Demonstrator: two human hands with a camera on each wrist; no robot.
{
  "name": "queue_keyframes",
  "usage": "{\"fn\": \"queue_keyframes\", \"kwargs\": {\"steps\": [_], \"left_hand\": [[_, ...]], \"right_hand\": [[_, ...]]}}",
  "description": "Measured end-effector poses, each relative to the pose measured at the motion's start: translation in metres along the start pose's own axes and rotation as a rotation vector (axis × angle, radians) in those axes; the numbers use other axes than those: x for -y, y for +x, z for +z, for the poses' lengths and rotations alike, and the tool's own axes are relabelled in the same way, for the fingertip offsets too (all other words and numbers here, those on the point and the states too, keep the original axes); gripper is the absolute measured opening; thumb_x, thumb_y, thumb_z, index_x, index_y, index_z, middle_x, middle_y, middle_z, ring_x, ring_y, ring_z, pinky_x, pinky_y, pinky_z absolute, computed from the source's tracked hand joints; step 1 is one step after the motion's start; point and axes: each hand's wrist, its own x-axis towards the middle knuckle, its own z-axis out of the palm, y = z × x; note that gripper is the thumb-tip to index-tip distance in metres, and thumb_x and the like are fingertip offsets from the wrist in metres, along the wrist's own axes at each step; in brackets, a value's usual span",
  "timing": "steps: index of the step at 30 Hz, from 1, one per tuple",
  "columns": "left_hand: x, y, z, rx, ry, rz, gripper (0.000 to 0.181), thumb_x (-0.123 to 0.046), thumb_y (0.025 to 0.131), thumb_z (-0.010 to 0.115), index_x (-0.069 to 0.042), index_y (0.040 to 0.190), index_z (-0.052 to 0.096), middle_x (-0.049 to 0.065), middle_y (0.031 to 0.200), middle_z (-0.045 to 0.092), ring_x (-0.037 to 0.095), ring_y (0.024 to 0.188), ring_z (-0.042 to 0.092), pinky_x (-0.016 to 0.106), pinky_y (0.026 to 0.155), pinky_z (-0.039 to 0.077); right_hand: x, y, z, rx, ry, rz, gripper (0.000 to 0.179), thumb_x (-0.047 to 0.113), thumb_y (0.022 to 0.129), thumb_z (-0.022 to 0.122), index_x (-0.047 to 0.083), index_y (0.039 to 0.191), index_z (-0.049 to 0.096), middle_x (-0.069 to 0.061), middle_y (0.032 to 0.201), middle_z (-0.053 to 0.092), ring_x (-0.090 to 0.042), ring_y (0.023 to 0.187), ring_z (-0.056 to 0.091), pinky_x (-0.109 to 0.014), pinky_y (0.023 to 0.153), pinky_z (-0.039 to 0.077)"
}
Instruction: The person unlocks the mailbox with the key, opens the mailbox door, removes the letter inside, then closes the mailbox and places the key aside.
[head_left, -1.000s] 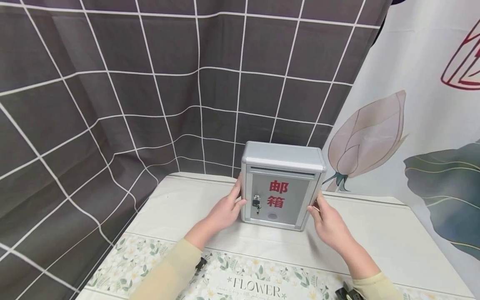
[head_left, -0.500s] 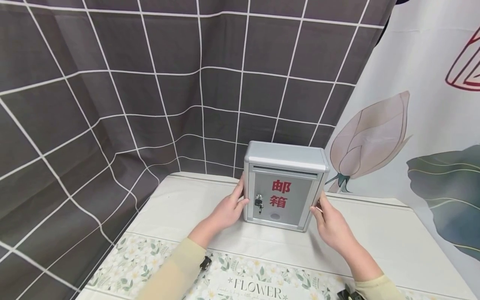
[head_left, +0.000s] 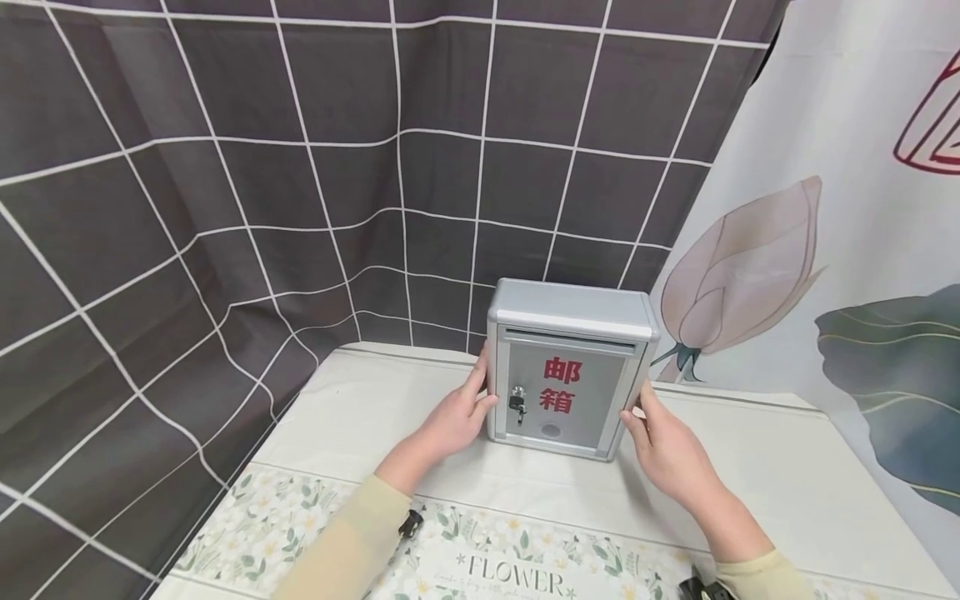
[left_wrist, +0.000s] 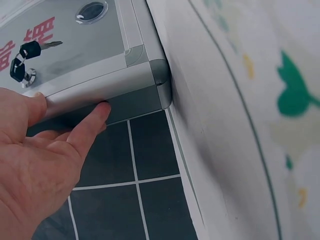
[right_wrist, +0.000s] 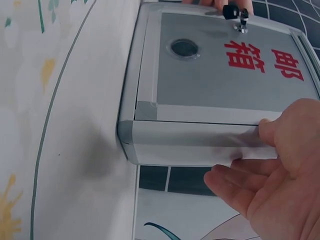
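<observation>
A silver-grey metal mailbox point(head_left: 588, 404) stands upright on the table, with red characters on its front and a slot near the top. Its front lock holds a key with a black head point(head_left: 517, 403), and a second key point(left_wrist: 31, 49) hangs from it in the left wrist view. My left hand point(head_left: 453, 421) grips the left side, thumb at the front edge and fingers along the side wall. Opposite it, my right hand point(head_left: 671, 450) holds the right side the same way. In the right wrist view, fingertips of the left hand point(right_wrist: 215, 4) show past the far side.
A pale tablecloth point(head_left: 375, 400) with a floral band and the word FLOWER covers the table. Close behind rises a dark curtain point(head_left: 442, 192) with a white grid. A white cloth printed with a lotus bud point(head_left: 735, 275) hangs at the right.
The head view has shifted very slightly. Both hands keep their hold on the mailbox, which stays in about the same place on the table.
</observation>
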Motion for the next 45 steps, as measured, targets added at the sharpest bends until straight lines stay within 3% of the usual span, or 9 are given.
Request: {"fn": "queue_keyframes", "kwargs": {"steps": [10,17,21,26,31,38,45], "left_hand": [[-0.001,0.001,-0.001,0.002,-0.013,0.012,0.082,-0.026,0.12,0.048,-0.021,0.18,-0.007,0.016,0.181,0.026,0.04,0.158,0.046,0.054,0.132,0.035],[-0.001,0.0,-0.001,-0.001,-0.001,0.007,0.082,-0.026,0.12,0.049,-0.023,0.18,-0.007,0.018,0.179,0.03,0.041,0.157,0.047,0.055,0.132,0.036],[0.0,0.0,-0.001,0.0,-0.009,0.019,0.082,-0.026,0.12,0.048,-0.022,0.18,-0.007,0.019,0.179,0.031,0.041,0.156,0.047,0.055,0.131,0.037],[0.0,0.0,-0.001,0.007,-0.008,0.019,0.082,-0.026,0.12,0.048,-0.024,0.18,-0.008,0.019,0.179,0.03,0.041,0.156,0.047,0.055,0.131,0.037],[0.0,-0.001,-0.002,0.005,-0.009,0.015,0.082,-0.025,0.12,0.048,-0.022,0.18,-0.007,0.019,0.179,0.03,0.041,0.156,0.047,0.055,0.131,0.037],[0.001,0.0,-0.001,0.002,-0.007,0.017,0.082,-0.026,0.12,0.048,-0.023,0.18,-0.008,0.017,0.18,0.028,0.04,0.156,0.047,0.054,0.131,0.037],[0.002,-0.001,-0.001,0.0,-0.012,0.022,0.082,-0.026,0.12,0.048,-0.024,0.18,-0.008,0.017,0.181,0.027,0.04,0.157,0.047,0.053,0.131,0.037]], "right_hand": [[0.003,0.002,-0.001,-0.015,-0.037,-0.01,0.043,0.018,0.119,0.056,0.001,0.156,0.042,-0.032,0.144,0.067,-0.053,0.12,0.072,-0.072,0.096,0.058],[0.008,0.001,-0.003,-0.058,-0.128,-0.019,0.057,0.025,0.115,0.065,0.004,0.163,0.042,-0.029,0.14,0.071,-0.054,0.12,0.072,-0.073,0.09,0.059],[0.014,-0.001,-0.005,-0.153,-0.209,-0.015,0.053,0.03,0.112,0.069,-0.002,0.153,0.056,-0.027,0.129,0.076,-0.053,0.11,0.075,-0.069,0.076,0.062],[0.02,-0.004,-0.004,-0.33,-0.278,-0.042,0.042,0.03,0.106,0.075,-0.003,0.132,0.072,-0.022,0.106,0.082,-0.039,0.075,0.078,-0.052,0.048,0.055],[0.024,-0.005,-0.003,-0.438,-0.289,-0.109,0.032,0.029,0.101,0.077,0.0,0.114,0.076,-0.017,0.096,0.083,-0.032,0.063,0.073,-0.046,0.042,0.05],[0.029,-0.006,0.001,-0.448,-0.266,-0.146,0.023,0.027,0.099,0.078,0.004,0.102,0.076,-0.012,0.091,0.083,-0.019,0.054,0.064,-0.038,0.041,0.044],[0.043,-0.005,0.013,-0.369,-0.248,-0.171,0.021,0.026,0.1,0.081,0.006,0.102,0.076,-0.008,0.089,0.082,-0.013,0.056,0.062,-0.032,0.046,0.047]]}}
